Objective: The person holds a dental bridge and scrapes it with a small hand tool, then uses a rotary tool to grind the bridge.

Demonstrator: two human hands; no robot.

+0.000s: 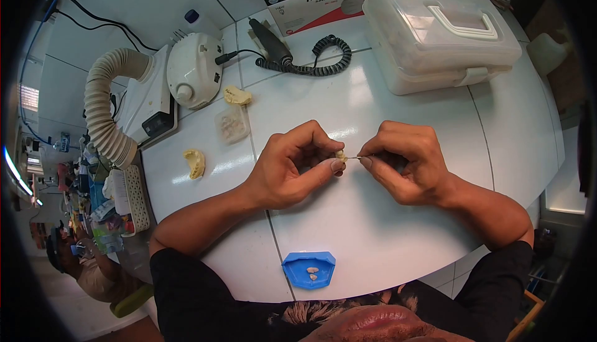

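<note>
My left hand pinches a small yellowish dental model piece between thumb and fingertips, over the middle of the white tiled table. Opposite it, my right hand is closed on a thin metal instrument whose visible end reaches the piece. Most of that instrument is hidden by my fingers. Close to my body lies a blue tray with small pale tooth-like pieces in it. Left of my left hand rests a yellow dental cast; a second cast sits farther back beside a small clear box.
A white control unit and a ribbed hose stand at back left. Behind my hands lie a handpiece with coiled cord and face mask boxes. A translucent case is back right. A person sits far left.
</note>
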